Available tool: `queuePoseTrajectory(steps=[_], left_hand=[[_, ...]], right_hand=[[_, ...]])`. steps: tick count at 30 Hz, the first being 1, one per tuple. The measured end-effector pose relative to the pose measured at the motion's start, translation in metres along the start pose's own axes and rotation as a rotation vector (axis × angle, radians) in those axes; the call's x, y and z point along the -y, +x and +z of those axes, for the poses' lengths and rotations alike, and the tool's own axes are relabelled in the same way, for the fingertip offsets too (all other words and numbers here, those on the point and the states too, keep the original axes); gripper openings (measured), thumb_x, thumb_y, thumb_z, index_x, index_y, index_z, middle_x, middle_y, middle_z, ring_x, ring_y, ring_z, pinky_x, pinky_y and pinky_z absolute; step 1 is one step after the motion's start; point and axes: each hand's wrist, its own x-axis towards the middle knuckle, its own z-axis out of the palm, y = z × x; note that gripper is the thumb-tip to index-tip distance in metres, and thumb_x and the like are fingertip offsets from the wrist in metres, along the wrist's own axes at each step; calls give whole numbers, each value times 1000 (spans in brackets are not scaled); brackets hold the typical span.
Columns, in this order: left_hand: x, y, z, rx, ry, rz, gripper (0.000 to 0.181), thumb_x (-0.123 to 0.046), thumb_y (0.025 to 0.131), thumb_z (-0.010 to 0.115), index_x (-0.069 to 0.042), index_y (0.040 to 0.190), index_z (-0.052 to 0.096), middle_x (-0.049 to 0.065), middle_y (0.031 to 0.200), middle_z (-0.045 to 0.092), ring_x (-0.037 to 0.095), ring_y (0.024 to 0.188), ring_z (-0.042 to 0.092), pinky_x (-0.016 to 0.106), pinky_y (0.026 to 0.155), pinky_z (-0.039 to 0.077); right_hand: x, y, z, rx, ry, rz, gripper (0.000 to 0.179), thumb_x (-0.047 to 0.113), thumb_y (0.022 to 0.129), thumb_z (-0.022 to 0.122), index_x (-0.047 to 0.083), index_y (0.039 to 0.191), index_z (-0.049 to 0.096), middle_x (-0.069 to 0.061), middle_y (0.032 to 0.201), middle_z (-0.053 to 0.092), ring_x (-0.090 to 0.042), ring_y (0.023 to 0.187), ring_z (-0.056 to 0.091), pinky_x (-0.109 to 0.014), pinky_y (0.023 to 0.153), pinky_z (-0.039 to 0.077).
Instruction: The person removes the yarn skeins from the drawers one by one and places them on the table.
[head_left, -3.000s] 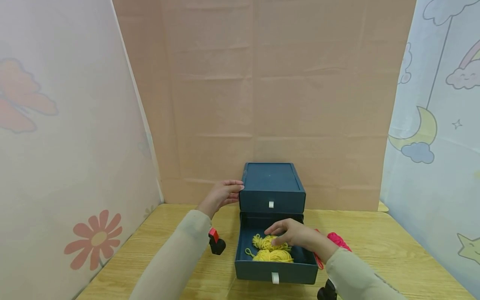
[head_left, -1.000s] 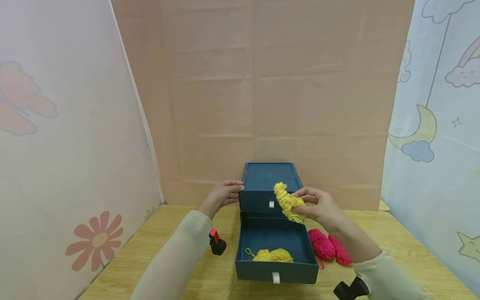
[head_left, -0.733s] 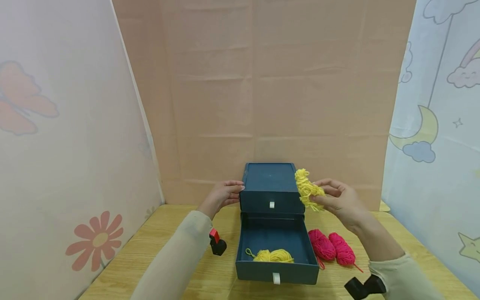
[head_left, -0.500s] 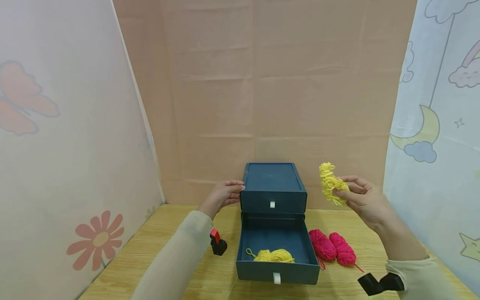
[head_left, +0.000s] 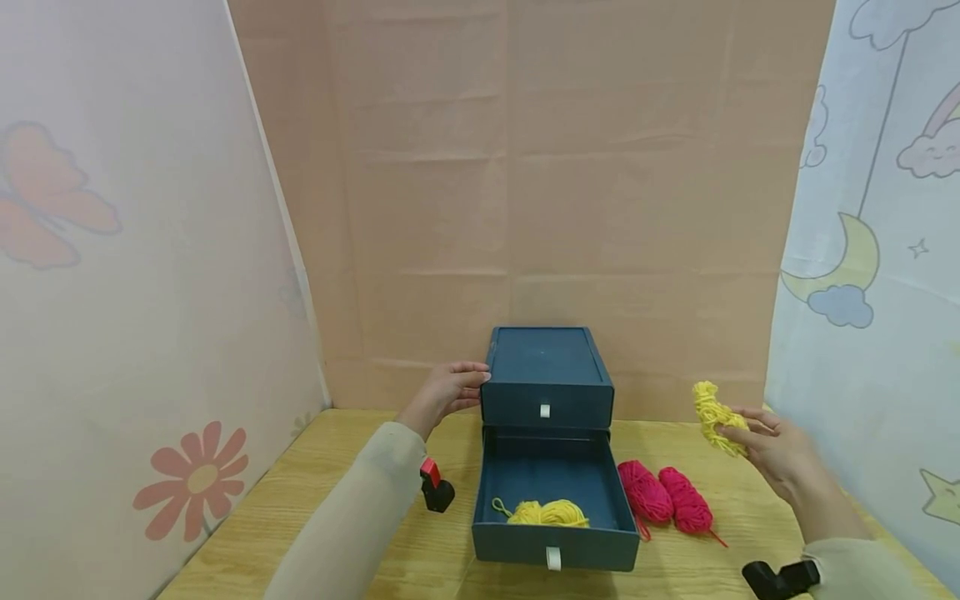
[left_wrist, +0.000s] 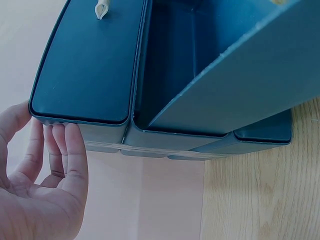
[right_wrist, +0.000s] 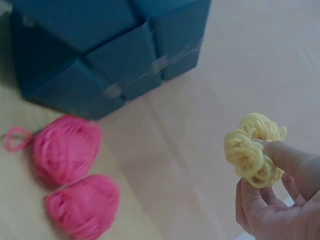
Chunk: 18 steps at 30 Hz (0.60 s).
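My left hand (head_left: 441, 395) touches the upper left side of a dark blue drawer box (head_left: 546, 354); its fingers are fairly straight against the edge, also in the left wrist view. Beneath the top drawer, one drawer (head_left: 513, 546) stands pulled out. A yellow yarn skein (head_left: 551, 513) lies inside near its front. Off to the right, above the table, my right hand (head_left: 783, 457) pinches another yellow yarn skein (head_left: 716, 417) between thumb and fingers. In the right wrist view that looped skein (right_wrist: 255, 150) sits at the fingertips.
Two pink yarn skeins (head_left: 647, 493) lie side by side on the wooden table (head_left: 322, 500), just right of the open drawer. A brown paper backdrop (head_left: 420, 208) rises behind the box. Printed cloth walls stand left and right.
My right hand has lifted a yellow skein out of the drawer, carried it to the right past the pink skeins, and lowered it somewhat. The left hand has stayed at the box.
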Motion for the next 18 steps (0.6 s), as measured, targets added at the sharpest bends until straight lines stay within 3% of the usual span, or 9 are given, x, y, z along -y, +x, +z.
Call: queuePoseTrajectory(steps=[2, 3, 7, 10, 12, 14, 16, 17, 18], left_hand=[[0, -1, 0, 0, 2, 4, 27, -19, 88, 63, -9, 113, 63, 9, 106, 61, 20, 81, 58, 40, 89, 47], [0, -1, 0, 1, 1, 5, 27, -19, 88, 63, -9, 113, 63, 9, 106, 61, 20, 82, 58, 41, 90, 47], [0, -2, 1, -1, 2, 8, 28, -19, 89, 63, -8, 114, 63, 9, 108, 60, 21, 86, 59, 39, 89, 47], [0, -1, 1, -8, 6, 6, 27, -18, 89, 62, -7, 114, 63, 9, 109, 61, 21, 87, 60, 38, 87, 49], [0, -1, 1, -13, 9, 6, 27, -18, 89, 63, -8, 113, 63, 9, 108, 61, 20, 85, 60, 36, 85, 50], [0, -1, 1, -14, 7, 6, 26, -18, 89, 63, -8, 113, 64, 9, 108, 61, 20, 85, 60, 36, 85, 50], [0, -2, 1, -13, 8, 8, 27, -18, 89, 63, -8, 113, 63, 9, 109, 61, 20, 86, 61, 36, 85, 50], [0, -2, 1, -12, 10, 9, 27, -18, 89, 63, -8, 114, 63, 9, 109, 61, 21, 87, 60, 36, 85, 50], [0, -2, 1, -13, 13, 7, 27, -18, 89, 63, -8, 114, 63, 9, 110, 61, 21, 88, 60, 36, 85, 50]], right_hand=[[-14, 1, -3, -5, -89, 51, 21, 32, 87, 64, 41, 104, 54, -35, 144, 4, 17, 79, 44, -11, 72, 46], [-19, 2, -4, -10, -111, 79, 23, 34, 86, 65, 42, 105, 53, -36, 145, 2, 17, 78, 43, -11, 73, 46], [-37, 3, -8, -39, -143, 172, 30, 36, 82, 69, 35, 109, 57, -35, 144, 9, 5, 84, 52, -17, 74, 49], [-49, 3, -10, -54, -189, 228, 45, 37, 79, 73, 20, 118, 60, -35, 141, 17, -5, 84, 55, -25, 75, 51], [-57, 2, -10, -54, -227, 247, 54, 36, 78, 73, 9, 122, 58, -36, 139, 18, -9, 81, 54, -28, 73, 51], [-66, 1, -9, -67, -235, 264, 62, 34, 76, 76, 0, 123, 55, -36, 136, 21, -3, 64, 46, -28, 65, 50], [-72, 1, -9, -73, -224, 283, 61, 33, 75, 77, 0, 122, 57, -37, 136, 19, -4, 59, 42, -26, 58, 46], [-74, 1, -9, -77, -231, 293, 63, 32, 74, 77, -1, 122, 56, -37, 127, 31, -6, 55, 39, -25, 55, 44], [-76, 0, -9, -70, -232, 295, 61, 32, 74, 77, -1, 121, 57, -38, 127, 30, -9, 58, 43, -25, 54, 43]])
